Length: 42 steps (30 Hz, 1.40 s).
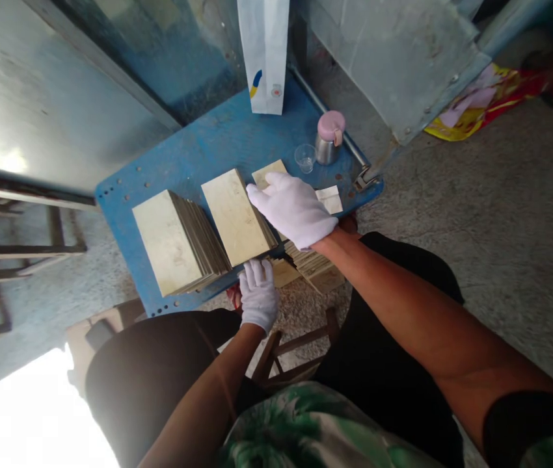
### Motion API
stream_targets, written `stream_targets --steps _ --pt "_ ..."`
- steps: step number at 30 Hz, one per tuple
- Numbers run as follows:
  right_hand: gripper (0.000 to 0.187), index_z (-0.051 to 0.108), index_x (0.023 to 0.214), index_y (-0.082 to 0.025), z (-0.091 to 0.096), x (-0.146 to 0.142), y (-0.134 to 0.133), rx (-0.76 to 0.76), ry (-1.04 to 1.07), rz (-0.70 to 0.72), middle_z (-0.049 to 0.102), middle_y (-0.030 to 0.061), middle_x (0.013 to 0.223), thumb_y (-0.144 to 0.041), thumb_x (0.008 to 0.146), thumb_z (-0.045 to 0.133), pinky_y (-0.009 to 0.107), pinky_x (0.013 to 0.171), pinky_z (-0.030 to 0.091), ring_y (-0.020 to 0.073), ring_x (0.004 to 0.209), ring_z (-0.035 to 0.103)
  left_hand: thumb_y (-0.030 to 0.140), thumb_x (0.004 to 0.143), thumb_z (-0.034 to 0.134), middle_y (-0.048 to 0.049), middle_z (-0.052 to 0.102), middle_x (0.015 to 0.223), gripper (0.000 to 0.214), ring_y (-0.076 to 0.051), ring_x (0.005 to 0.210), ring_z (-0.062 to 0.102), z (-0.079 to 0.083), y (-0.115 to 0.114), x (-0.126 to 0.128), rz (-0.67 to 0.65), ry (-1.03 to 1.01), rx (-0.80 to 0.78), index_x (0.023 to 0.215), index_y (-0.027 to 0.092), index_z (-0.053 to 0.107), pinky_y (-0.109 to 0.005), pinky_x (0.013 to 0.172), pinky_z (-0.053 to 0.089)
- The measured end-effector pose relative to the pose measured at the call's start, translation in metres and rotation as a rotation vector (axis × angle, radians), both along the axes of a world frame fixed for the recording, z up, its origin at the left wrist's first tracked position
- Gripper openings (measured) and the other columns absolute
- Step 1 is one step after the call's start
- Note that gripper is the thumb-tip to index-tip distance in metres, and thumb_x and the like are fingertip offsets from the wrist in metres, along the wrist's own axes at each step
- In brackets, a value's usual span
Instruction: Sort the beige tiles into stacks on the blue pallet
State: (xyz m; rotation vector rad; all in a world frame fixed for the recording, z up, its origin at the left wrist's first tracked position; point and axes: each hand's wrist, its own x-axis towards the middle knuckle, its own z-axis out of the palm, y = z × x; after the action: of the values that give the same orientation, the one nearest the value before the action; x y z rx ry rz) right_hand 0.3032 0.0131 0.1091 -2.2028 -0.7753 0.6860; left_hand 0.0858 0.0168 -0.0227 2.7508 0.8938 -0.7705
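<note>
On the blue table stand stacks of thin cream-coloured rectangular sheets, a left stack (162,244) and a middle stack (235,214). A third, smaller pile (265,172) lies to the right, partly covered by my right hand (293,208). This white-gloved hand hovers over or touches that pile, its fingers stretched toward the middle stack and the thumb apart. My left hand (259,296), also gloved, is at the near end of the middle stack with its fingers extended. Below the table edge, more sheets (310,260) lie by my knees.
A steel cup with a pink lid (330,130), a clear plastic cup (304,158) and a folded white paper (329,199) are at the table's right. A tall white bag (267,71) stands at the back. A wooden stool (286,351) is between my legs.
</note>
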Motion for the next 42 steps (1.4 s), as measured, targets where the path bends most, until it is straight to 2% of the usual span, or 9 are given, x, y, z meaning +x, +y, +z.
stream_targets --steps 4,8,17,22,26,29,33,37,42 --pt "0.038 0.062 0.108 -0.014 0.004 0.0 0.001 0.015 0.042 0.04 0.069 0.012 0.103 -0.047 0.095 0.048 0.035 0.086 0.045 0.0232 0.101 0.062 0.025 0.081 0.061 -0.0294 0.011 0.159 0.084 -0.043 0.147 0.006 -0.004 -0.002 0.001 0.0 0.038 -0.005 0.153 0.003 0.022 -0.053 0.12 0.008" --pt "0.037 0.061 0.106 -0.015 0.006 0.001 0.002 0.011 0.053 0.056 0.069 0.012 0.102 -0.047 0.095 0.047 0.034 0.083 0.044 0.0224 0.097 0.062 0.029 0.083 0.06 -0.0301 0.011 0.159 0.086 -0.045 0.146 0.005 -0.007 -0.005 -0.003 0.046 0.04 -0.007 0.155 0.007 0.018 -0.054 0.119 0.01" --pt "0.042 0.062 0.112 -0.013 -0.007 0.0 0.006 0.029 0.006 0.034 0.069 0.0133 0.104 -0.048 0.094 0.048 0.039 0.09 0.045 0.0256 0.104 0.062 0.032 0.082 0.06 -0.0266 0.006 0.161 0.088 -0.044 0.147 0.002 -0.005 -0.005 -0.004 0.157 0.043 -0.056 0.156 0.015 0.016 -0.055 0.118 0.011" --pt "0.043 0.062 0.115 -0.013 -0.01 -0.001 0.008 0.008 -0.005 0.036 0.069 0.0135 0.107 -0.048 0.094 0.049 0.04 0.093 0.045 0.0259 0.107 0.062 0.031 0.084 0.057 -0.0262 0.007 0.161 0.084 -0.042 0.148 0.001 0.001 -0.015 -0.013 0.143 0.055 -0.067 0.156 0.015 0.015 -0.054 0.118 0.011" --pt "0.043 0.062 0.116 -0.014 -0.01 -0.002 0.008 0.0 -0.005 0.035 0.069 0.0131 0.109 -0.048 0.094 0.05 0.04 0.095 0.045 0.0254 0.108 0.062 0.024 0.086 0.055 -0.0254 0.018 0.159 0.076 -0.041 0.148 0.01 0.003 -0.03 -0.027 0.088 0.039 -0.034 0.154 0.012 0.023 -0.052 0.119 0.014" --pt "0.043 0.062 0.115 -0.013 -0.009 -0.002 0.007 0.007 -0.006 0.039 0.069 0.0135 0.109 -0.048 0.094 0.049 0.039 0.094 0.045 0.0253 0.108 0.062 0.016 0.09 0.045 -0.0205 0.039 0.151 0.061 -0.033 0.142 0.032 0.0 -0.031 -0.032 0.046 -0.047 -0.065 0.15 0.009 0.034 -0.043 0.117 0.025" --pt "0.043 0.062 0.116 -0.012 -0.008 0.0 0.006 0.003 -0.011 0.033 0.069 0.0141 0.108 -0.048 0.094 0.049 0.039 0.093 0.045 0.0251 0.108 0.062 0.019 0.094 0.039 -0.0128 0.064 0.123 0.043 -0.024 0.115 0.06 -0.009 -0.014 -0.023 0.156 -0.111 -0.159 0.133 0.016 0.056 -0.034 0.102 0.044" --pt "0.045 0.061 0.117 -0.012 -0.009 0.001 0.005 0.003 -0.01 0.031 0.069 0.0138 0.108 -0.048 0.094 0.049 0.038 0.093 0.045 0.0249 0.108 0.061 0.032 0.09 0.051 -0.0113 0.07 0.111 0.037 -0.026 0.104 0.066 -0.026 0.007 -0.015 0.298 -0.079 -0.232 0.122 0.02 0.065 -0.038 0.096 0.048" --pt "0.046 0.061 0.118 -0.012 -0.011 0.002 0.005 0.009 0.006 0.036 0.07 0.0132 0.105 -0.049 0.094 0.049 0.038 0.093 0.045 0.0247 0.106 0.062 0.028 0.083 0.062 -0.0071 0.072 0.115 0.037 -0.021 0.108 0.066 -0.048 0.013 -0.025 0.29 -0.056 -0.446 0.12 0.022 0.069 -0.029 0.099 0.047"
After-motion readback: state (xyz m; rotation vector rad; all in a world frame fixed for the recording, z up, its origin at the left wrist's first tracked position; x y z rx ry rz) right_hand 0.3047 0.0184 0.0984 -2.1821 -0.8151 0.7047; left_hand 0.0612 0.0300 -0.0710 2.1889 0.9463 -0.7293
